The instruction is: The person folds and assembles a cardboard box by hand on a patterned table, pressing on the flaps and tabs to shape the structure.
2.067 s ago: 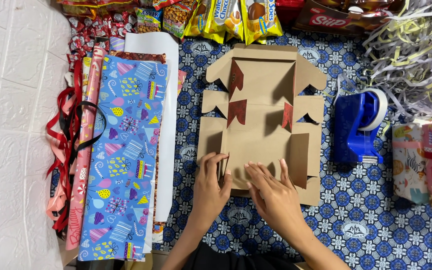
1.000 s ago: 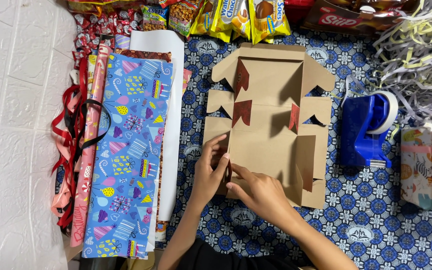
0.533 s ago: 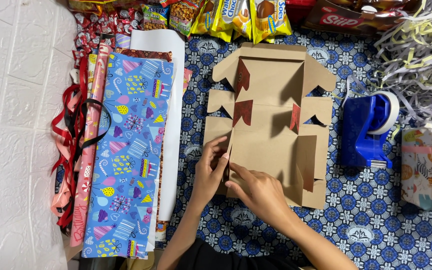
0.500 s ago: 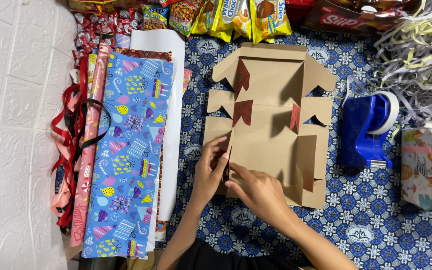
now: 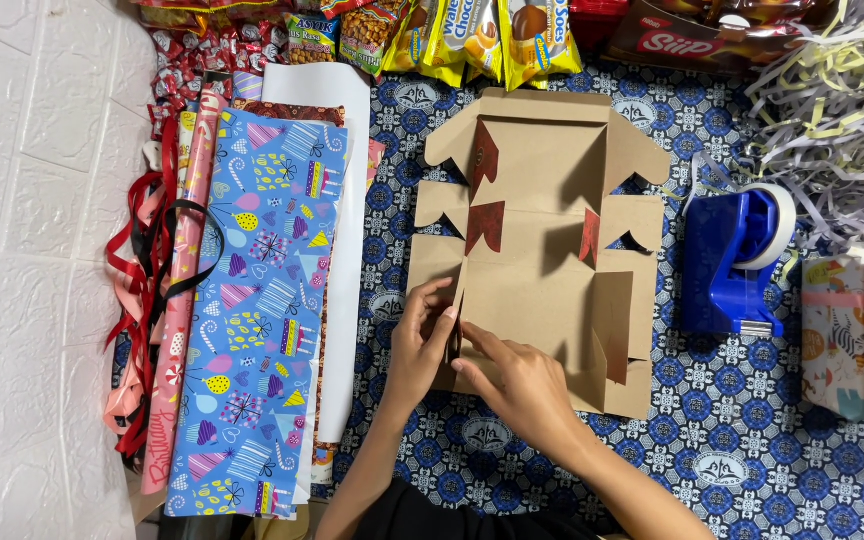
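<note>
Single view only, from a head-worn camera. It looks almost straight down from above the person's own forearms, which enter at the bottom edge. The view stands close enough that the left hand [image 5: 420, 345] and right hand [image 5: 517, 385] sit just below centre, meeting on the flat cardboard box [image 5: 542, 250]. The patterned cloth [image 5: 752, 420] fills the frame beyond them. No second view exists, so no part of the scene is shared.

Both hands [image 5: 472, 365] fold a flap of the flat cardboard box [image 5: 542, 240].
</note>
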